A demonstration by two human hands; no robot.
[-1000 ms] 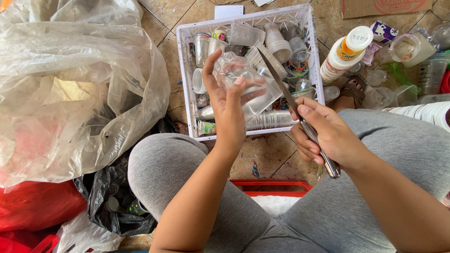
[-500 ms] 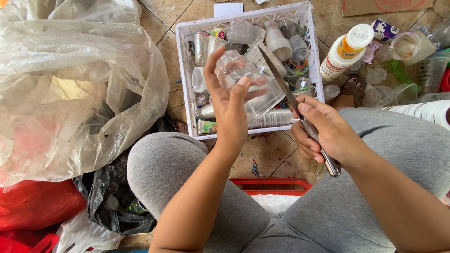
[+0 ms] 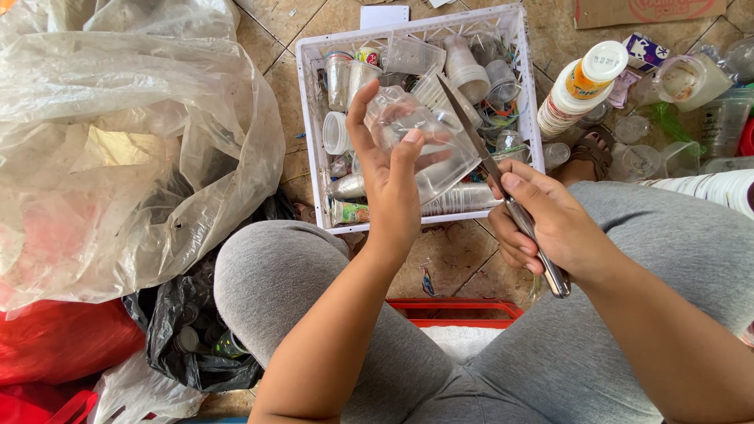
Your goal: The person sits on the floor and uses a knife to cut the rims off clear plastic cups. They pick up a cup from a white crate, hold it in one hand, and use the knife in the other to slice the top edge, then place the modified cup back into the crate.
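— Above the white plastic crate on the tiled floor, what is in the hands?

— Left hand has its fingers wrapped around a crumpled clear plastic cup, held over the crate's near edge. Right hand has its fingers closed on the metal handle of a long steel knife, whose blade slants up against the cup.

— And inside the crate?

— More clear cups and small bottles, piled loosely.

— Around it?

— A large translucent plastic bag bulges at the crate's left side, with a black bag below. A stack of white cups topped by an orange-labelled bottle stands just beyond the crate's right wall. A red tray lies between the grey-clad knees.
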